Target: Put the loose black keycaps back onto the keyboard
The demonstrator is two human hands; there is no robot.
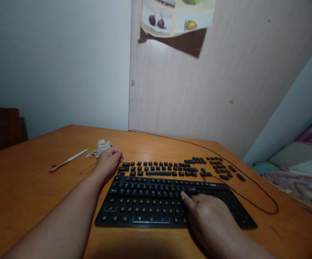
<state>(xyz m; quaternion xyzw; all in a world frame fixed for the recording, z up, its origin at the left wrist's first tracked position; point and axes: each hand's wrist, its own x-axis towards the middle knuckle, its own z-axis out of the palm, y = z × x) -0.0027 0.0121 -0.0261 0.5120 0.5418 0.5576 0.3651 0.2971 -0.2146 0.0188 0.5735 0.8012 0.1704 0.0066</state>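
A black keyboard point(145, 212) lies on the wooden table; its upper rows carry keycaps, while the lower rows and right side show bare key stems. My right hand point(212, 212) is over its right part, index finger stretched out and its tip touching a key near the end of the capped rows. The other fingers of that hand are bent and partly hidden. Loose black keycaps point(158, 173) lie in rows behind the keyboard. Beside their left end my left hand point(109, 160) rests on the table with curled fingers; whatever they may hold is hidden.
A crumpled grey cloth point(102, 146) lies behind my left hand. Further left is a thin white stick with a reddish end point(71, 158). A black cable point(269, 210) loops round the right side. More keycaps point(219, 167) are grouped at the back right. A wall stands behind the table.
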